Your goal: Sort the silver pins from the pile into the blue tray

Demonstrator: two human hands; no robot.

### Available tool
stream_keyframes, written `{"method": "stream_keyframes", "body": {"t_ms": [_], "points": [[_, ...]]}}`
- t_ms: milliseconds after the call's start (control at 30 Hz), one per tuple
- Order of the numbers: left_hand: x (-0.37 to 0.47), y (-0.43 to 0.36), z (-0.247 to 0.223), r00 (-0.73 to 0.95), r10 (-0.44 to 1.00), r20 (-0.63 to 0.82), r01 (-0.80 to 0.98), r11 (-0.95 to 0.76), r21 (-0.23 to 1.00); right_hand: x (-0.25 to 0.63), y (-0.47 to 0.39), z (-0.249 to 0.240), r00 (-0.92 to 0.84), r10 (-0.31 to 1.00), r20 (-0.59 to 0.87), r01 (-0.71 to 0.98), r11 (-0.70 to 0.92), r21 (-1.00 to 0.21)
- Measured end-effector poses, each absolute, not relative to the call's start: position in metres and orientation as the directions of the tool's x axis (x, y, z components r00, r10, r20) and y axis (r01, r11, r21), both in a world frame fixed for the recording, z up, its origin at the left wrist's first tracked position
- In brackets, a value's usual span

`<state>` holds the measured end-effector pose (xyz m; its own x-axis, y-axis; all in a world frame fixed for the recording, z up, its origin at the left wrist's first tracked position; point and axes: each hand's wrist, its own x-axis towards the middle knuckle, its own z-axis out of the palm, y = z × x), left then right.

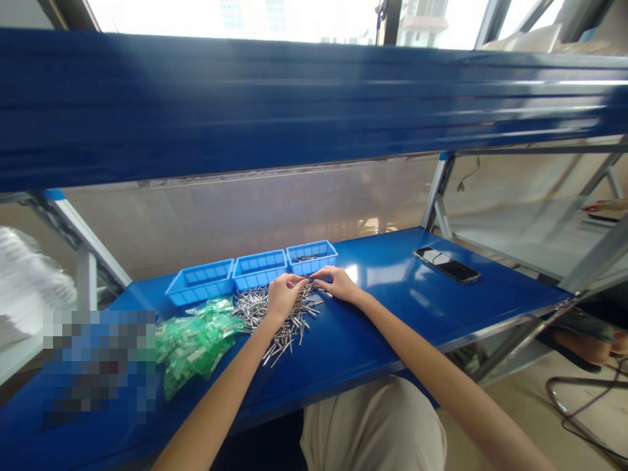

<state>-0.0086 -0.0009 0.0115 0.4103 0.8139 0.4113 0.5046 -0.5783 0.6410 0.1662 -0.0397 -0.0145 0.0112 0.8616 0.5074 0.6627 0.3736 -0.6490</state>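
My left hand (283,297) is over a pile of thin silvery metal pins (252,307), its thumb and fingers pinched together. Just to its right, my right hand (337,284) is pinched too, and the fingertips of both hands nearly meet above the pile. What lies between the fingertips is too small to make out. Behind the hands stand three blue bins: the right bin (311,256) holds some small dark pieces, while no contents show in the middle bin (260,267) or the left bin (201,281).
Green plastic bags (199,340) lie left of the pile on the blue table (392,307). A phone (447,264) rests at the right. A blue shelf (294,104) crosses above the table. The far left part of the table is pixelated.
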Motion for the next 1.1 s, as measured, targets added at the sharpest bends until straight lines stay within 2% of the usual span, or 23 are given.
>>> {"method": "stream_keyframes", "body": {"t_ms": [100, 167, 267, 367, 667, 900, 1100], "points": [[-0.008, -0.002, 0.012, 0.443, 0.809, 0.386, 0.52, -0.582, 0.625, 0.165, -0.04, -0.012, 0.11, 0.848, 0.519, 0.663, 0.326, -0.674], [-0.008, -0.004, 0.01, 0.498, 0.769, 0.4, 0.561, -0.638, 0.528, 0.163, -0.041, -0.009, 0.137, 0.848, 0.513, 0.641, 0.319, -0.699], [-0.007, -0.006, 0.008, 0.573, 0.704, 0.419, 0.6, -0.709, 0.371, 0.159, -0.043, -0.007, 0.082, 0.857, 0.508, 0.62, 0.355, -0.7], [-0.006, -0.006, 0.006, 0.585, 0.696, 0.417, 0.614, -0.716, 0.332, 0.155, -0.046, -0.007, 0.003, 0.87, 0.494, 0.61, 0.39, -0.69], [-0.004, -0.008, 0.008, 0.584, 0.69, 0.429, 0.577, -0.724, 0.378, 0.154, -0.048, -0.004, 0.005, 0.867, 0.499, 0.584, 0.403, -0.705], [-0.004, -0.011, 0.01, 0.547, 0.714, 0.437, 0.52, -0.699, 0.49, 0.154, -0.047, -0.007, 0.018, 0.887, 0.461, 0.593, 0.362, -0.719], [-0.004, -0.009, 0.01, 0.515, 0.752, 0.411, 0.527, -0.656, 0.54, 0.148, -0.05, 0.0, 0.106, 0.882, 0.459, 0.541, 0.336, -0.771]]}}
